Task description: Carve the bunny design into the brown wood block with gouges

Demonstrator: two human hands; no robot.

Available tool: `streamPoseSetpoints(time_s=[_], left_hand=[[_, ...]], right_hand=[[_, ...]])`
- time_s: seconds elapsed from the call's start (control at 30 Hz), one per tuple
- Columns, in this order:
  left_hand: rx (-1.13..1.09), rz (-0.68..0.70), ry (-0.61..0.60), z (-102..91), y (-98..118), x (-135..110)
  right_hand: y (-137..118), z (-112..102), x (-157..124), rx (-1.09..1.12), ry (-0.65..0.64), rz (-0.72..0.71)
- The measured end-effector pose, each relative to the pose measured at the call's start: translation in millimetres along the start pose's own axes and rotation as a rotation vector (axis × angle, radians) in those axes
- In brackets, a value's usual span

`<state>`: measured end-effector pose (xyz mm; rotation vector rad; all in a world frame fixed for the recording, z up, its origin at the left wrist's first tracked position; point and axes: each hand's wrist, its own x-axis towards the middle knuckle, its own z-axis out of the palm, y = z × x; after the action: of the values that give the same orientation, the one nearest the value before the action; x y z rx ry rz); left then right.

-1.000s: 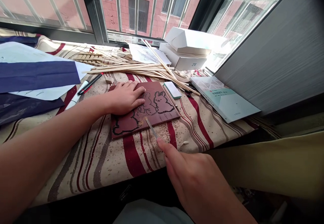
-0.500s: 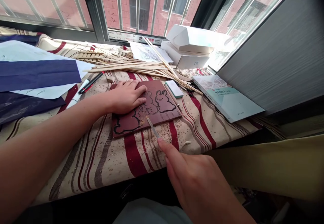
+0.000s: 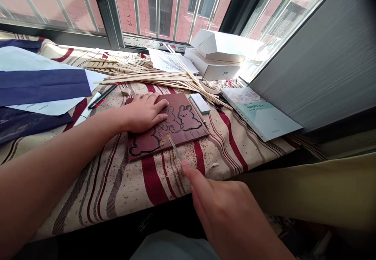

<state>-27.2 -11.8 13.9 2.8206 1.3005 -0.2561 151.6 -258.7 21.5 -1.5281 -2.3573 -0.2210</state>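
A reddish-brown carving board (image 3: 190, 134) lies on the striped cloth, with cartoon animals outlined in dark grooves and pencil-like lines. Flat on its upper left part rests my left hand (image 3: 143, 113), fingers spread and holding nothing. My right hand (image 3: 220, 201) is closed around a carving tool (image 3: 176, 150) with a thin metal shaft; its handle is hidden in the palm. The tool's tip touches the board near the lower middle, beside a small heap of light shavings (image 3: 162, 140). Crumbs are scattered on the cloth below the board.
A green-and-white eraser (image 3: 200, 103) lies right of the board, with a book (image 3: 261, 113) beyond. Thin wooden strips (image 3: 152, 76), a drawing sheet (image 3: 169, 61) and a white box (image 3: 221, 70) stand behind. Left are markers (image 3: 88, 111) and dark blue paper (image 3: 44, 83). The cloth's edge (image 3: 123, 215) is nearest me.
The whole view has shifted slightly, moving everything a little left in the picture. My left hand stays on the board, and the tool tip remains at nearly the same spot.
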Motion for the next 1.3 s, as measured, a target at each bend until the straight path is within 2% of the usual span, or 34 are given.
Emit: streamPoseSetpoints(time_s=[0.43,1.3], left_hand=[[0.032,0.005,-0.021,-0.5,0.6,-0.8],[0.014,0.001,-0.009,-1.8,0.8,-1.1]], right_hand=[[-5.6,16.9,-6.1,0.021,0.043,-0.036],[-4.7,15.9,-4.2,0.025,0.042,-0.022]])
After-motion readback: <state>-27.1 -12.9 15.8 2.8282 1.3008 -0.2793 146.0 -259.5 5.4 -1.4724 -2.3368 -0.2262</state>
